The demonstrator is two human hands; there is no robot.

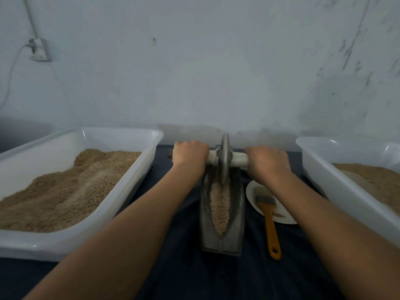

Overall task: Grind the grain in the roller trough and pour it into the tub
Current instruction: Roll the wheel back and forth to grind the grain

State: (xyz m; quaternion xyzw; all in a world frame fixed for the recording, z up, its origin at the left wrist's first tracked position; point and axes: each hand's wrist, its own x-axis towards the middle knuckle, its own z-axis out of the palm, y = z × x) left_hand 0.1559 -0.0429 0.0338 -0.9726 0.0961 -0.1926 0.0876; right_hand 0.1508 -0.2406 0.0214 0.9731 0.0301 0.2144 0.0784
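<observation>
— So, what sits widest on the dark cloth (184, 267)?
— Two white tubs: the left tub (121, 191) heaped with brown grain, the right tub (320, 180) partly filled.
— And between them?
— The metal trough (203, 213), grain (219, 204) along its groove, the roller wheel (224, 159) standing at its far end.
— The hands?
— Left hand (189, 154) and right hand (267, 162) each curl round the white axle handle (239, 159).
— Smaller things?
— A plate (252, 198), an orange brush (269, 219) across it.
</observation>
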